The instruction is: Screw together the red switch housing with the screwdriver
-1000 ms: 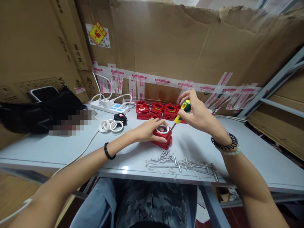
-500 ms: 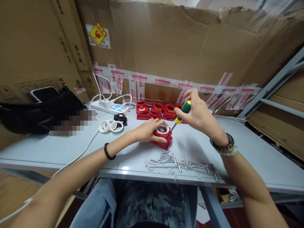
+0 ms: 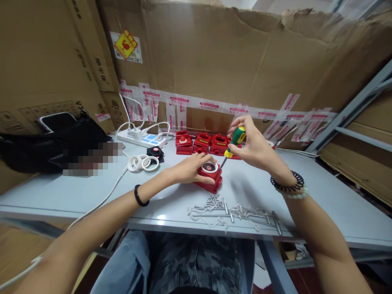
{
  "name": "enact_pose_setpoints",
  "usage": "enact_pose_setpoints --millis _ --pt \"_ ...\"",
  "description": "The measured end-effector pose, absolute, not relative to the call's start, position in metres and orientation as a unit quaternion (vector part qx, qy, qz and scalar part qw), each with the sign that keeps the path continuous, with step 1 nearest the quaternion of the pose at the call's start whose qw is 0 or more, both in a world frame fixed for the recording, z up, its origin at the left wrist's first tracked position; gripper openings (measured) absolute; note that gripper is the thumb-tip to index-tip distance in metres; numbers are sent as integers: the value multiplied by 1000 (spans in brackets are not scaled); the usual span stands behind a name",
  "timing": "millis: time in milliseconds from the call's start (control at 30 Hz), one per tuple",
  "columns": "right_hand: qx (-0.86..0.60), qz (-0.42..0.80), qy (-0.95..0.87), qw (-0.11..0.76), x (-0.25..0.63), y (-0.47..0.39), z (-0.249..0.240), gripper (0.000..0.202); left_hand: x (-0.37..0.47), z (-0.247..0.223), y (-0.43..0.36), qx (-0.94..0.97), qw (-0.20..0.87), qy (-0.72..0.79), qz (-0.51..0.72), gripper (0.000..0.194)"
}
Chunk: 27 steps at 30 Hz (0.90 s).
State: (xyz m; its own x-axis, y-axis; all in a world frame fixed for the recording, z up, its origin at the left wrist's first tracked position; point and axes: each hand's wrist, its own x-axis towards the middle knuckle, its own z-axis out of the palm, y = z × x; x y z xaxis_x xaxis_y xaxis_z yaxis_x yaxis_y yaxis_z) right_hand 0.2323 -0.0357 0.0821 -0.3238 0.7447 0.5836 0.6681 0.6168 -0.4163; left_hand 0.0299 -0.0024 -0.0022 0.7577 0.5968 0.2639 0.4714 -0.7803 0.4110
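Observation:
On the table's middle, a red housing point(image 3: 217, 183) has a white ring point(image 3: 210, 171) around a dark round centre on its top. My left hand point(image 3: 194, 168) grips this housing from the left, thumb in front and fingers behind. In my right hand point(image 3: 252, 145) is a green and yellow screwdriver point(image 3: 237, 136), held at a slant by the handle. Its tip meets the right corner of the housing's top; whether a screw sits there is too small to tell. Nearer the front edge lie small screws point(image 3: 214, 201) and metal T-shaped bars with white cords point(image 3: 257, 213).
Several red housings point(image 3: 183, 143) stand along the back. White rings point(image 3: 150, 164) and black parts point(image 3: 155, 152) lie left, near a white power strip point(image 3: 142, 138) with cables. A black bag point(image 3: 61, 143) is far left. Cardboard point(image 3: 208, 61) walls the back.
The screwdriver handle has turned and tilted slightly in my right hand, whose fingers have shifted a little to the left. My left hand and the housing have stayed in place.

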Motion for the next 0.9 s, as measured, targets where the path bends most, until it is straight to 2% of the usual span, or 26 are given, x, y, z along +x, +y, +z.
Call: enact_pose_setpoints --millis 233,467,633,800,900 --pt "-485 -70 -781 386 227 -31 74 17 31 0 -4 923 162 293 191 55" --pt "-516 -158 -747 389 227 -29 70 20 32 -1 -3 926 157 291 185 53" --pt "-498 -113 -762 398 231 -28 73 16 31 -1 -2 926 156 293 183 53" --pt "-449 -11 -795 408 234 -31 78 42 30 -2 -1 926 152 291 183 52" --pt "-466 -18 -788 402 231 -32 77 39 30 -3 -1 927 154 286 188 52"
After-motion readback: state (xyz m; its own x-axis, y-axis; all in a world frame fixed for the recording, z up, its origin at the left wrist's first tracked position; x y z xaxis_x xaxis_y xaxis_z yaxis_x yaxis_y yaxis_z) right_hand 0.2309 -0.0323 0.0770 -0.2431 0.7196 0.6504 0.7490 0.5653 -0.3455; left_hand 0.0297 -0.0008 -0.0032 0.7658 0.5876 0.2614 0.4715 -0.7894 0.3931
